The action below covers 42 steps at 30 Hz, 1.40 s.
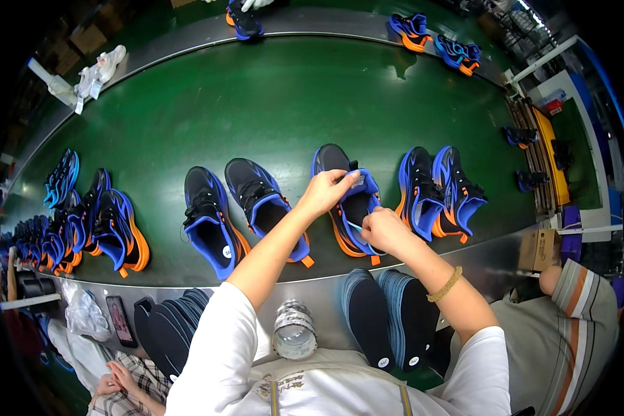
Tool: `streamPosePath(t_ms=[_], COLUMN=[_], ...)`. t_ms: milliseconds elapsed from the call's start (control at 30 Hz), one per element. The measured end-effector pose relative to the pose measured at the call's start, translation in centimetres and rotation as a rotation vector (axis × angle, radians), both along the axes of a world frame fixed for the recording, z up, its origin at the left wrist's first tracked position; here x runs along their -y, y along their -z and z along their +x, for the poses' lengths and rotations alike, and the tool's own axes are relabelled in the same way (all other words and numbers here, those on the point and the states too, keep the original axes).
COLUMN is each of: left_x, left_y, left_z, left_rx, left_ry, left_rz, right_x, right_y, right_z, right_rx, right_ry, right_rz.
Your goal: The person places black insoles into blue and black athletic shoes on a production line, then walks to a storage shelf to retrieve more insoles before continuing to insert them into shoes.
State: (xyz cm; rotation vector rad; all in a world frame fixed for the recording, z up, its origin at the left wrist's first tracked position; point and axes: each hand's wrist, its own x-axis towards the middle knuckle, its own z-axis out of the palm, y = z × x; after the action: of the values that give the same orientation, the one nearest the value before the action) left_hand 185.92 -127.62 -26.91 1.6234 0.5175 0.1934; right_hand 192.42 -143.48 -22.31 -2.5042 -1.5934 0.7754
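A black and blue running shoe with an orange sole lies in front of me, toe pointing away. My left hand is closed on its tongue at the opening. At the heel end of the opening, my right hand is closed with its fingertips dipping inside. A thin light-blue strip shows at those fingertips, like the edge of an insole; the rest is hidden. Left of it stand two matching shoes, one with a white round sticker inside, the other beside my left forearm. Another pair stands to the right.
Stacks of dark insoles and a clear jar rest on the metal ledge. More shoes line the green belt at left. A phone lies lower left. People sit on both sides; a gloved hand holds a shoe opposite.
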Motion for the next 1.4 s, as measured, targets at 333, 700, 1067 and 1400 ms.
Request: streamPosePath(t_ms=[333, 700, 1067, 1400], left_x=[-1.0, -0.9, -0.1, -0.7], left_y=[1.8, 2.8, 0.7, 0.5], left_z=[0.1, 0.5, 0.8, -0.4], left_rx=[-0.065, -0.079, 0.072, 0.062], left_ry=[0.065, 0.079, -0.169, 0.175], left_rz=[-0.081, -0.310, 0.877, 0.880], right_x=[-2.3, -3.2, -1.9, 3.0], right_y=[4.1, 5.0, 1.4, 1.4], right_z=[-0.7, 0.3, 1.3, -2.0], right_rx=[0.158, 0.309, 0.185, 0.108], right_ry=[-0.004, -0.370, -0.672, -0.133], right_rz=[-0.020, -0.541, -0.432, 0.429])
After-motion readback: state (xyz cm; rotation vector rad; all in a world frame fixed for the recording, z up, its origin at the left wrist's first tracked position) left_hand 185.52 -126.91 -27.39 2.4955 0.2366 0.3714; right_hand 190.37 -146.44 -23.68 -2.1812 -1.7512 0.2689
